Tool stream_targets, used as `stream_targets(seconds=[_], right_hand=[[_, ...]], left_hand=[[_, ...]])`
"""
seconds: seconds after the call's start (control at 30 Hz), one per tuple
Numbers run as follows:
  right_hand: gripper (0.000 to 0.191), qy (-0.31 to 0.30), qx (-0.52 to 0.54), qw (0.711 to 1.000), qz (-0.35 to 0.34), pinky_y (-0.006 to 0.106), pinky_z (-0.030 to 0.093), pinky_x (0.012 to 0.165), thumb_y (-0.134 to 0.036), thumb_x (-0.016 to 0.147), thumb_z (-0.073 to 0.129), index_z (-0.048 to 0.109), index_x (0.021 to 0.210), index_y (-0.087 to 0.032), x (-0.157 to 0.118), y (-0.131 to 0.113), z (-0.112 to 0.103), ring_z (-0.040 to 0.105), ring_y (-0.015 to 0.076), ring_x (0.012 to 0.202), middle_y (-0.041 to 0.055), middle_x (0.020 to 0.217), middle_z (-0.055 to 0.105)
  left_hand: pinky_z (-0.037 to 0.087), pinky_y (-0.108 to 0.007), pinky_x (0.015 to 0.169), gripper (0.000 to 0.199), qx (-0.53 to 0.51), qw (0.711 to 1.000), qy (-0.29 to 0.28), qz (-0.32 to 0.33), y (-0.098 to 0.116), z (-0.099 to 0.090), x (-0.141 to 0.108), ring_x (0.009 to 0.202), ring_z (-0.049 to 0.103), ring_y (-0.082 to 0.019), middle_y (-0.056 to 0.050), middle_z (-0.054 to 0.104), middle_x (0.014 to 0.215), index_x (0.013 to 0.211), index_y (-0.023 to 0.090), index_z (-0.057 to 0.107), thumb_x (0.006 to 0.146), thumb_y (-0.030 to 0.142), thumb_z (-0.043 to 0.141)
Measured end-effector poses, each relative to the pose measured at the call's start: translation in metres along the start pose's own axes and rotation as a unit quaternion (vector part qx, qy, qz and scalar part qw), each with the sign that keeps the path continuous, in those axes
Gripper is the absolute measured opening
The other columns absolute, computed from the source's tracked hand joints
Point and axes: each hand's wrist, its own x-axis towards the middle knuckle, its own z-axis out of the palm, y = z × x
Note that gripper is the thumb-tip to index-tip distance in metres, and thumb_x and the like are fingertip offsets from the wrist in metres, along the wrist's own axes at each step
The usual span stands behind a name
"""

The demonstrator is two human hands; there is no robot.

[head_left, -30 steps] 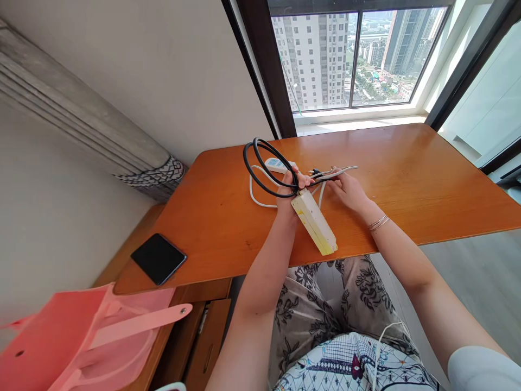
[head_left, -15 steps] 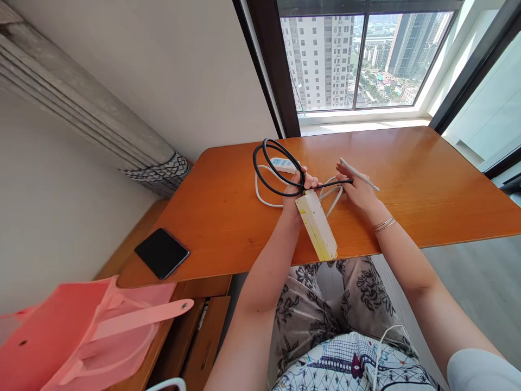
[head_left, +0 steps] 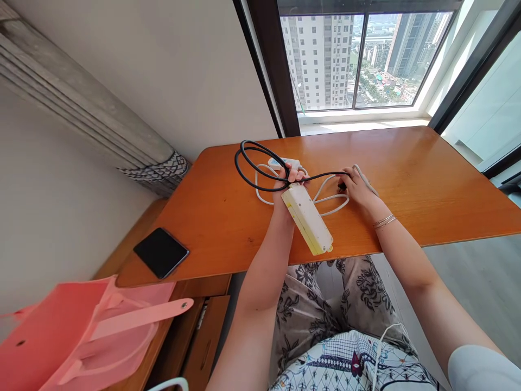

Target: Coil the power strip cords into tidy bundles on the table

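Note:
My left hand [head_left: 281,187] is closed around the coiled black cable [head_left: 237,169], where it meets the end of a yellowed white power strip [head_left: 308,218]. The strip slants down toward the table's front edge. A stretch of black cable runs across to my right hand [head_left: 360,193], which is closed on it near its black plug [head_left: 342,187]. A white cord [head_left: 368,183] lies over the back of that hand. Behind my left hand a second white strip-like piece [head_left: 275,163] rests on the table, partly hidden, with loops of white cord around it.
The brown wooden table [head_left: 407,184] reaches toward the window [head_left: 358,65]. A black phone [head_left: 161,252] lies near its left front corner. Lower left stands a pink bag [head_left: 73,331], beside wooden drawers [head_left: 207,336].
My left hand has moved left with the black coil and power strip, and the strip has tilted. The cable between my hands is longer, and the black plug now shows under my right hand.

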Motion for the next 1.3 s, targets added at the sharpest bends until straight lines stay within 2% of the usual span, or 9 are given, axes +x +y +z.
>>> stream_targets(seconds=[0.1,0.2,0.33,0.47,0.73,0.83,1.0,1.1,1.3], right_hand=[[0.034,0.000,0.043,0.999,0.031,0.031,0.052,0.070,-0.046,0.100,0.048,0.071,0.098,-0.022,-0.003,-0.007,-0.007,0.059,0.0163,0.069,0.0018,0.080,0.061],[0.031,-0.084,0.162,0.982,0.057,0.026,0.042,0.054,-0.048,0.093,0.060,0.070,0.098,-0.019,-0.006,-0.014,-0.023,0.046,0.0109,0.057,-0.0020,0.075,0.050],[0.046,-0.202,0.348,0.915,-0.015,0.025,0.029,0.047,-0.051,0.088,0.066,0.065,0.123,-0.020,-0.012,-0.022,-0.048,0.027,0.0088,0.050,-0.0082,0.065,0.035],[0.055,-0.170,0.393,0.900,-0.082,0.026,0.027,0.045,-0.049,0.086,0.069,0.062,0.135,-0.024,-0.016,-0.030,-0.054,0.025,0.0095,0.050,-0.0070,0.065,0.041],[0.037,-0.016,0.241,0.961,-0.135,0.027,0.041,0.054,-0.042,0.097,0.058,0.073,0.125,-0.022,-0.026,-0.059,-0.035,0.046,0.0108,0.059,0.0024,0.081,0.065],[0.034,-0.015,0.154,0.972,-0.179,0.030,0.049,0.065,-0.037,0.101,0.052,0.074,0.125,-0.025,-0.033,-0.083,-0.043,0.058,0.0147,0.069,0.0039,0.086,0.068],[0.032,-0.031,0.047,0.969,-0.240,0.034,0.051,0.076,-0.029,0.101,0.050,0.077,0.118,-0.026,-0.029,-0.111,-0.060,0.063,0.0172,0.077,0.0044,0.089,0.071],[0.033,-0.040,-0.013,0.967,-0.252,0.034,0.050,0.075,-0.026,0.100,0.049,0.078,0.116,-0.026,-0.019,-0.106,-0.060,0.062,0.0175,0.076,0.0048,0.090,0.072],[0.036,-0.033,-0.107,0.964,-0.241,0.030,0.044,0.069,-0.022,0.096,0.049,0.082,0.110,-0.025,-0.005,-0.069,-0.054,0.060,0.0161,0.069,0.0042,0.081,0.070]], left_hand=[[0.052,-0.021,0.070,0.021,0.016,1.000,0.015,-0.006,0.000,0.001,-0.001,0.059,0.049,-0.010,0.006,0.037,0.057,0.082,0.023,0.058,0.102,0.029,0.055],[0.052,-0.022,0.070,0.020,0.031,0.999,0.024,-0.003,0.000,0.000,0.000,0.059,0.050,-0.010,0.006,0.038,0.057,0.081,0.024,0.058,0.100,0.031,0.060],[0.053,-0.023,0.070,0.022,0.035,0.999,0.022,0.014,0.003,-0.005,0.003,0.059,0.051,-0.010,0.005,0.040,0.058,0.081,0.023,0.060,0.100,0.033,0.059],[0.053,-0.024,0.072,0.023,0.047,0.999,0.024,0.003,0.006,-0.006,0.003,0.058,0.050,-0.011,0.005,0.040,0.057,0.082,0.024,0.061,0.101,0.035,0.058],[0.052,-0.027,0.068,0.028,0.068,0.997,0.017,-0.007,0.015,-0.007,-0.003,0.051,0.042,-0.013,0.006,0.031,0.047,0.083,0.026,0.061,0.101,0.046,0.054],[0.050,-0.027,0.064,0.032,0.079,0.996,0.027,0.009,0.021,-0.011,-0.002,0.048,0.038,-0.013,0.006,0.028,0.045,0.080,0.026,0.058,0.103,0.048,0.051],[0.047,-0.023,0.058,0.035,0.047,0.999,0.022,0.013,0.024,-0.010,-0.001,0.045,0.034,-0.010,0.007,0.028,0.046,0.077,0.024,0.053,0.106,0.044,0.046],[0.044,-0.020,0.052,0.033,0.064,0.997,0.014,-0.041,0.023,-0.006,0.000,0.046,0.038,-0.009,0.007,0.033,0.051,0.078,0.023,0.052,0.104,0.043,0.052],[0.039,-0.017,0.045,0.031,0.125,0.984,-0.027,-0.123,0.020,-0.007,0.006,0.050,0.046,-0.008,0.006,0.043,0.060,0.078,0.021,0.052,0.097,0.042,0.065]])
